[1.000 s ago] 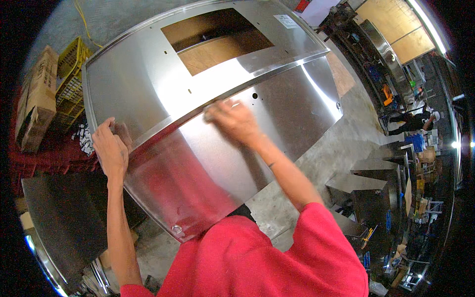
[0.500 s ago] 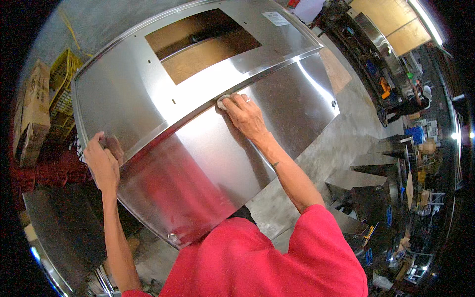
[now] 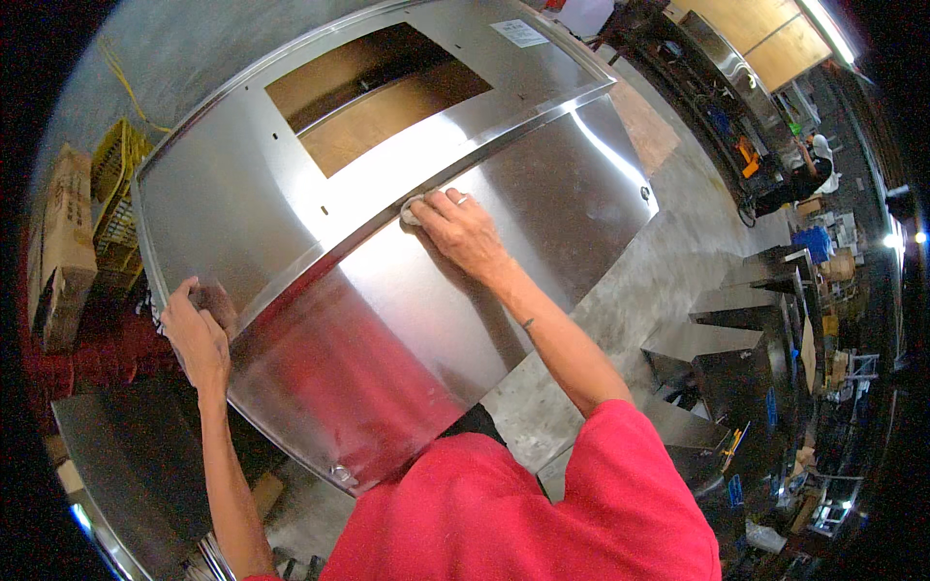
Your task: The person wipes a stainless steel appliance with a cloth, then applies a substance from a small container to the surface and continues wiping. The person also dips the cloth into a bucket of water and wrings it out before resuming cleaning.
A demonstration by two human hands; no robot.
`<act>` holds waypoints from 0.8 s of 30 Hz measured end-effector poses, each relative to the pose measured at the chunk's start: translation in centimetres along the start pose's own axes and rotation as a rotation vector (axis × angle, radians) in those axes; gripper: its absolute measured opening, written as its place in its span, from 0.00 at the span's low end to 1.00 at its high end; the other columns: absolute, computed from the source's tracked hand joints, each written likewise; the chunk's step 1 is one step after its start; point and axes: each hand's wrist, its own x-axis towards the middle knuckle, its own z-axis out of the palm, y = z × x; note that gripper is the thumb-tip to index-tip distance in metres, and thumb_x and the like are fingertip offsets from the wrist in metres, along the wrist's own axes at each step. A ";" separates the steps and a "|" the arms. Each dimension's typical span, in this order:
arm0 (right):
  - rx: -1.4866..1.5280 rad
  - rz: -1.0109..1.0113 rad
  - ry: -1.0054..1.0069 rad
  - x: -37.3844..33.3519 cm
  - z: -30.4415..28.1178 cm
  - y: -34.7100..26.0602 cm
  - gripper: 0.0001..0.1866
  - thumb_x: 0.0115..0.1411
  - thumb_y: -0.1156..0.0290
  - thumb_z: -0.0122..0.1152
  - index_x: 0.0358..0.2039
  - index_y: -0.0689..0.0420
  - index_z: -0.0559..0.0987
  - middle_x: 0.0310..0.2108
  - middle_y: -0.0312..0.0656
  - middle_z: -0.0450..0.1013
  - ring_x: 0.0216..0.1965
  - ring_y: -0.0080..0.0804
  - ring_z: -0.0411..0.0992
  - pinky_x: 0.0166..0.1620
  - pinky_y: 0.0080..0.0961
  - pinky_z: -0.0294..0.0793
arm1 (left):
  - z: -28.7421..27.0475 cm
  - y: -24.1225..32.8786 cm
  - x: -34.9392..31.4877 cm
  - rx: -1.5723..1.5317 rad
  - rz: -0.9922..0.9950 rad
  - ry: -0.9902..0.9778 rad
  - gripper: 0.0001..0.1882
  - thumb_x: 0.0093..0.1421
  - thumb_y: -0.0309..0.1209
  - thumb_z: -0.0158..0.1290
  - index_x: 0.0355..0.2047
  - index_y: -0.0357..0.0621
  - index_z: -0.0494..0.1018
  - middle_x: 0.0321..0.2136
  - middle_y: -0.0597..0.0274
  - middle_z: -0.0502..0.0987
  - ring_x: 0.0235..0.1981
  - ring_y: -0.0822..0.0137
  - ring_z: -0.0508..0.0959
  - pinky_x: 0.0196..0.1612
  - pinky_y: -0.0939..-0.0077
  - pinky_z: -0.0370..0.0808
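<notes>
A large brushed stainless-steel housing (image 3: 232,208) fills the middle, with a rectangular opening in its upper panel and a wide sloping lower panel (image 3: 572,184) nearer me. My right hand (image 3: 457,230) is closed over a small pale wad that looks like a cloth (image 3: 414,210). It presses the wad on the lower panel, right by the long raised seam between the two panels. At the housing's left edge, where the seam ends, my left hand (image 3: 201,339) grips the rim; some of its fingers are hidden behind the edge.
Yellow plastic crates (image 3: 118,198) and a tall cardboard box (image 3: 68,237) stand at the left. Several angular metal pieces (image 3: 702,344) sit on the concrete floor at right. Farther right, another person (image 3: 809,179) in dark clothes is near a cluttered bench. A dark metal sheet (image 3: 136,465) leans at lower left.
My right hand and the wad have shifted slightly left along the seam in the view. The whole scene has also tilted a little; my left hand stays at the same edge.
</notes>
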 end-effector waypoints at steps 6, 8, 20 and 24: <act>-0.063 0.104 0.088 -0.4 -3.3 7.7 0.14 0.61 0.74 0.66 0.48 0.50 0.82 0.46 0.43 0.78 0.43 0.45 0.79 0.47 0.41 0.81 | 0.1 -1.1 -0.2 -0.002 0.085 0.070 0.27 0.62 0.16 0.48 0.62 0.38 0.71 0.56 0.44 0.76 0.59 0.41 0.72 0.64 0.48 0.67; -0.146 0.235 0.109 -1.3 -2.6 8.0 0.12 0.62 0.74 0.66 0.47 0.53 0.81 0.47 0.46 0.78 0.43 0.48 0.78 0.47 0.41 0.81 | 0.6 -0.6 0.1 0.006 0.099 0.083 0.26 0.61 0.16 0.48 0.62 0.38 0.71 0.56 0.44 0.76 0.59 0.41 0.72 0.64 0.48 0.67; 0.098 0.824 0.225 0.9 1.2 -1.2 0.17 0.66 0.74 0.64 0.55 0.63 0.80 0.48 0.54 0.71 0.42 0.56 0.79 0.44 0.50 0.81 | 0.9 -2.3 -0.1 -0.052 0.113 0.041 0.27 0.62 0.18 0.46 0.63 0.35 0.71 0.56 0.43 0.76 0.59 0.41 0.71 0.64 0.52 0.67; -0.029 0.888 0.280 -0.4 1.9 4.8 0.17 0.64 0.73 0.67 0.53 0.58 0.81 0.44 0.53 0.71 0.43 0.54 0.75 0.47 0.50 0.77 | 0.9 -2.2 -0.3 -0.024 0.061 0.012 0.28 0.61 0.15 0.46 0.63 0.35 0.70 0.57 0.43 0.75 0.60 0.42 0.70 0.65 0.52 0.66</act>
